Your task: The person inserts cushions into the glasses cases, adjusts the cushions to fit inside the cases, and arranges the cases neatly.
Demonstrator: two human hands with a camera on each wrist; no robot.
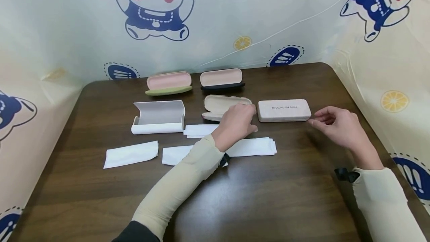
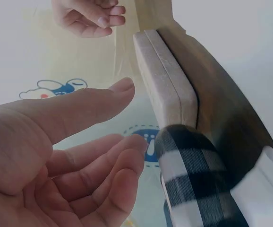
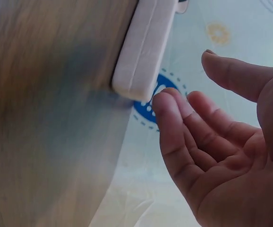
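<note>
Flanking both short ends of crosswise-lying closed case (image 1: 284,112) with left grip (image 1: 236,124) and right grip (image 1: 343,129), loosely parted, holding nothing.

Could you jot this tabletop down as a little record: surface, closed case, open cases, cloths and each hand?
Surface: dark brown wooden table
Closed case: whitish rectangular case, lettered "REFUELING FOR CHINA"
Open cases, back: pink-lined green oblong case; pale-lined dark oblong case
Open cases, nearer: white box-shaped case with grey lining; cream-lined oblong case
Cloths: folded white cloth strips, some partly hidden
Left hand: partly covers the cream-lined case in the head view; holds nothing
Right hand: beside the closed case's right end; holds nothing
</note>
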